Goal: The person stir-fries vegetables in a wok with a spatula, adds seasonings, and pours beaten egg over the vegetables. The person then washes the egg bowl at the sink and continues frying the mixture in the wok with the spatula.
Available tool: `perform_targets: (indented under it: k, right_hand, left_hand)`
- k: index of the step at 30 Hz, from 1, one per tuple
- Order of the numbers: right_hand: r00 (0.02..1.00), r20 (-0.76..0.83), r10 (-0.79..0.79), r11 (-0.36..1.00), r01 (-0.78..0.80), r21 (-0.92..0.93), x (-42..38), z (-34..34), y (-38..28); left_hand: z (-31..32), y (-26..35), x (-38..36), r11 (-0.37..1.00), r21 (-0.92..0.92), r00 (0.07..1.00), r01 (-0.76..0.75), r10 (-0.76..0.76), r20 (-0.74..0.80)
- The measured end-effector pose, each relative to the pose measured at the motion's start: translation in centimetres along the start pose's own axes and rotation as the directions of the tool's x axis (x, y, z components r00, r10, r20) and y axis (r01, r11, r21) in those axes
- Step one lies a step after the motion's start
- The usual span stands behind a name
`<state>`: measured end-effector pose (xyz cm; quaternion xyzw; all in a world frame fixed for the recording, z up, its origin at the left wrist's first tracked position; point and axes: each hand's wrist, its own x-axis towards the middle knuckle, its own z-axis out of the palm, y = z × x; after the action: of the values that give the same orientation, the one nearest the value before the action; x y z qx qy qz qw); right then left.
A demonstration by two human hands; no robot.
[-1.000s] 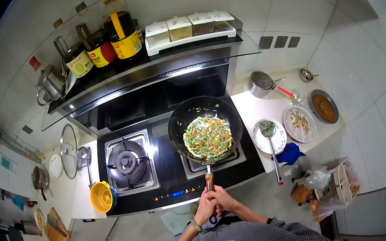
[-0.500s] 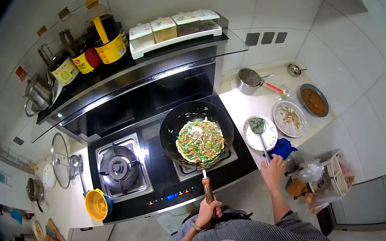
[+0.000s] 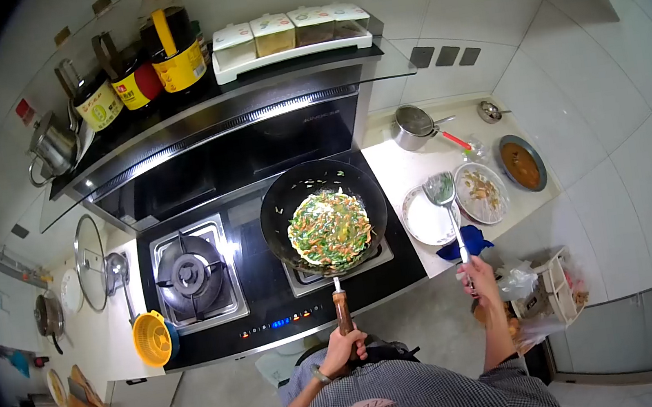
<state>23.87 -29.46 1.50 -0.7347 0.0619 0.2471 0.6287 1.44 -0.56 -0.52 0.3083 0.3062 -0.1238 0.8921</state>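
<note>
Leftmost, a round yellow plastic basket (image 3: 150,339) sits inside a blue bowl at the bench's edge, at about nine o'clock from the left hand (image 3: 344,350), probably to keep it off the stove. Next, the deep black metal wok (image 3: 318,173) rests over the right-hand burner, its brown wooden handle (image 3: 342,312) pointing to six o'clock, towards the person; the left hand is closed round the handle's near end, a grip that likely steadies the pan away from the heat. Further right, the white round plate (image 3: 418,216) stands within easy reach, presumably as a rest for the long silver metal turner (image 3: 458,231). The right hand (image 3: 477,278), apart from the left, is wrapped round the turner's handle; the green-flecked head is over the plate's far rim, though contact is unclear. A crumpled dark-blue cloth (image 3: 475,239) lies beyond that hand, at twelve o'clock.

The flat, round omelette-like food (image 3: 329,230), flecked green and orange, lies in the wok: twelve o'clock from the left hand, ten from the right, touched by neither.
</note>
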Motion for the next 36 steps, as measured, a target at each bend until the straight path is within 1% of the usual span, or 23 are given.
perform_targets:
  k: [1, 3, 5, 6, 7, 8, 9, 11, 12, 14, 15, 17, 20, 21, 23, 25, 28, 30, 31, 33, 34, 35, 36]
  right_hand:
    - [0.995, -0.035, -0.094, 0.994, 0.091, -0.066, -0.9, 0.1, -1.3]
    - [0.978, -0.059, -0.199, 0.973, 0.189, -0.133, -2.6, 0.2, -4.4]
    - [0.964, -0.023, -0.266, 0.909, 0.242, -0.340, -4.1, 0.8, -7.9]
    - [0.964, -0.019, -0.266, 0.907, 0.243, -0.345, -4.3, 1.2, -9.3]
    - [0.917, 0.072, -0.393, 0.787, 0.375, -0.490, -4.3, 1.7, -10.6]
    - [0.850, 0.183, -0.493, 0.626, 0.493, -0.604, -4.6, 2.3, -12.1]
    - [0.849, 0.187, -0.493, 0.622, 0.495, -0.607, -5.0, 3.2, -14.0]
    - [0.809, 0.403, -0.428, 0.242, 0.532, -0.811, -6.3, 5.6, -18.0]
    - [0.807, 0.408, -0.427, 0.235, 0.535, -0.812, -6.5, 6.5, -19.3]
    - [0.738, 0.560, -0.378, -0.096, 0.570, -0.816, -6.5, 8.0, -21.3]
    - [0.734, 0.567, -0.373, -0.104, 0.574, -0.812, -6.3, 8.8, -22.1]
    - [0.705, 0.658, -0.264, -0.297, 0.590, -0.751, -5.8, 10.2, -23.4]
    - [0.687, 0.709, -0.163, -0.348, 0.632, -0.692, -4.8, 12.1, -24.4]
    - [0.682, 0.714, -0.159, -0.353, 0.636, -0.686, -4.4, 12.7, -24.0]
    - [0.665, 0.733, -0.141, -0.291, 0.680, -0.673, -2.9, 14.1, -21.9]
    - [0.650, 0.742, -0.165, -0.298, 0.684, -0.666, -1.6, 14.9, -20.4]
    - [0.641, 0.743, -0.195, -0.268, 0.693, -0.669, -1.5, 15.4, -21.2]
    - [0.689, 0.716, -0.116, -0.313, 0.658, -0.684, -2.8, 15.1, -23.6]
    - [0.688, 0.717, -0.114, -0.313, 0.660, -0.683, -3.2, 15.3, -23.9]
    - [0.715, 0.699, -0.019, -0.289, 0.665, -0.689, -3.7, 15.6, -24.1]
    - [0.663, 0.747, -0.047, -0.250, 0.716, -0.651, -3.0, 15.6, -22.8]
    - [0.664, 0.746, -0.046, -0.250, 0.715, -0.652, -2.3, 16.2, -21.3]
    - [0.670, 0.737, -0.090, -0.243, 0.703, -0.668, -1.9, 17.2, -19.8]
  left_hand:
    - [0.0, 0.0, 0.1, 1.000, -0.008, 1.000, -0.002, 0.002, -0.003]
    - [-0.1, 0.0, 0.1, 1.000, 0.010, 1.000, -0.009, 0.009, -0.004]
    - [0.1, 0.1, -0.1, 1.000, 0.005, 1.000, -0.011, 0.011, -0.009]
    - [0.1, 0.0, -0.1, 1.000, 0.011, 1.000, -0.018, 0.018, -0.015]
    - [0.1, -0.1, -0.1, 1.000, 0.017, 0.999, -0.025, 0.026, -0.021]
    - [0.0, -0.3, 0.0, 0.999, 0.021, 0.999, -0.024, 0.025, -0.026]
    - [-0.1, -0.4, 0.1, 1.000, 0.015, 0.999, -0.026, 0.027, -0.024]
    - [-0.3, -0.6, 0.2, 0.999, 0.030, 0.999, -0.031, 0.032, -0.026]
    - [-0.3, -0.6, 0.1, 0.999, 0.023, 0.999, -0.034, 0.035, -0.025]
    - [-0.2, -0.5, -0.1, 0.999, 0.022, 0.999, -0.045, 0.045, -0.029]
    - [-0.1, -0.4, -0.1, 0.999, 0.013, 0.998, -0.049, 0.049, -0.031]
    - [-0.2, -0.4, -0.2, 0.998, 0.015, 0.998, -0.054, 0.054, -0.037]
    - [-0.5, -0.7, 0.0, 0.997, 0.046, 0.997, -0.054, 0.057, -0.051]
    - [-0.6, -0.7, 0.0, 0.998, 0.039, 0.997, -0.058, 0.060, -0.054]
    - [-0.5, -0.5, -0.2, 0.997, 0.068, 0.998, -0.046, 0.049, -0.050]
    - [-0.5, -0.7, -0.2, 0.997, 0.061, 0.997, -0.050, 0.053, -0.048]
    - [-0.6, -0.6, 0.0, 0.996, 0.068, 0.997, -0.053, 0.056, -0.051]
    - [-0.7, -0.7, -0.1, 0.996, 0.076, 0.997, -0.042, 0.047, -0.060]
    - [-0.7, -0.7, -0.1, 0.996, 0.075, 0.997, -0.047, 0.051, -0.055]
    - [-0.6, -0.7, -0.1, 0.996, 0.074, 0.997, -0.052, 0.056, -0.049]
    - [-0.5, -0.7, -0.1, 0.996, 0.073, 0.997, -0.055, 0.059, -0.055]
    - [-0.4, -0.7, -0.1, 0.996, 0.072, 0.996, -0.058, 0.062, -0.059]
    - [-0.4, -0.9, 0.0, 0.996, 0.072, 0.997, -0.056, 0.060, -0.058]
